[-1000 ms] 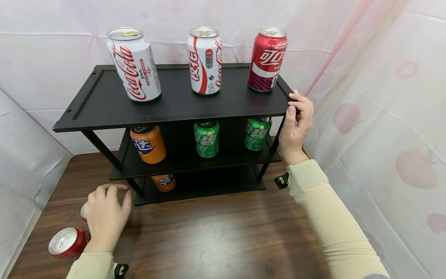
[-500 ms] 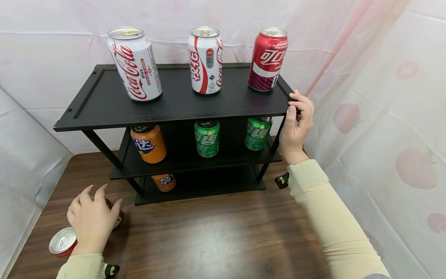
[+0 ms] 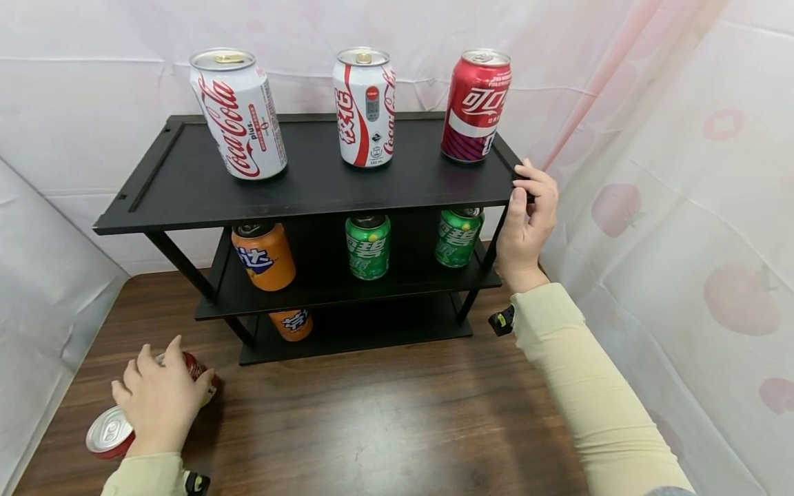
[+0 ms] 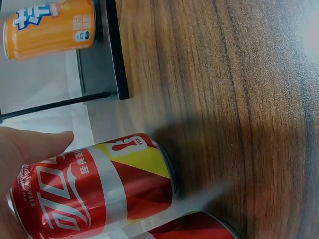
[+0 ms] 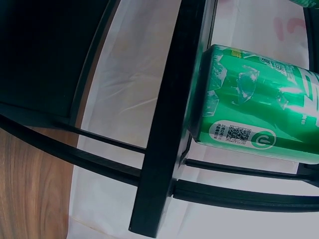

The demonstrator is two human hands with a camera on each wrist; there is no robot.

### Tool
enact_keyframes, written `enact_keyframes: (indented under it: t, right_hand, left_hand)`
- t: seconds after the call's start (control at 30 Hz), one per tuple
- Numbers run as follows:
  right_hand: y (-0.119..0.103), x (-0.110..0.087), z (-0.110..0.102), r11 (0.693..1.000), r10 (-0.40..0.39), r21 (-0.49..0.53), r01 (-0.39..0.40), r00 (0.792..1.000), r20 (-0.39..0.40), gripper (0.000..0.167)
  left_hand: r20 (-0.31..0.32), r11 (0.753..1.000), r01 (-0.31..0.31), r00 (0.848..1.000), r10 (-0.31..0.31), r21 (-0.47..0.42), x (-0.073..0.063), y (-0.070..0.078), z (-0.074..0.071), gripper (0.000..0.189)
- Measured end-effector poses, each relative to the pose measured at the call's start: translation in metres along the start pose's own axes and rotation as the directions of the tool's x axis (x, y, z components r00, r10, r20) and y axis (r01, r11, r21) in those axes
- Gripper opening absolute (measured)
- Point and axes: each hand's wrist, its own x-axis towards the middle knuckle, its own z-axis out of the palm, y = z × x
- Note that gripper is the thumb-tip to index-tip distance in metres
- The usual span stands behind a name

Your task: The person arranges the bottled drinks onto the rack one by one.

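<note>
My left hand [image 3: 160,403] is over a red Coca-Cola can [image 3: 194,368] on the table, its fingers spread. In the left wrist view the thumb lies along the side of this red can [image 4: 99,191]; whether it touches cannot be told. Just nearer stands a second red can [image 3: 110,434], partly hidden by the hand. On the right, my right hand [image 3: 526,224] grips the front corner of the top shelf of a black three-tier rack [image 3: 304,196], fingers above and thumb at the front edge. The right wrist view shows a rack post and a green can [image 5: 261,102], but no hand.
On the top shelf stand two white cans [image 3: 245,127] [image 3: 366,114] and a red can [image 3: 476,110]. The middle shelf bears an orange can [image 3: 265,260] and two green cans [image 3: 369,251] [image 3: 459,241]. Another orange can [image 3: 291,325] is on the bottom shelf. Curtains [image 3: 682,227] hang around the table.
My left hand has moved left and slightly nearer, with its fingers spreading over the red can, whose right side now shows beside the thumb. My right hand has stayed on the shelf corner.
</note>
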Motion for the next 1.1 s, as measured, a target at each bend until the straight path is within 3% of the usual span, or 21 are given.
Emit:
enact_keyframes:
  t: [0.23,0.77,0.9,1.1]
  right_hand:
    - [0.007,-0.001,0.000,1.000,-0.004,0.013,0.005,1.000,-0.007,0.037]
    - [0.012,-0.002,-0.001,1.000,0.004,0.012,-0.004,1.000,-0.011,0.037]
    - [0.015,-0.002,-0.001,1.000,0.003,0.020,-0.002,1.000,-0.010,0.037]
    - [0.017,-0.003,-0.002,1.000,0.008,0.013,-0.008,1.000,-0.010,0.038]
  left_hand:
    - [0.057,0.999,0.031,0.998,-0.033,0.045,0.001,0.002,-0.002,0.090]
    - [0.098,0.994,-0.006,0.995,-0.004,0.108,0.004,-0.001,-0.002,0.093]
    - [0.061,0.993,-0.029,0.998,0.022,0.117,0.000,0.000,-0.001,0.088]
    - [-0.058,0.988,-0.103,0.992,0.111,0.118,-0.009,0.000,0.003,0.076]
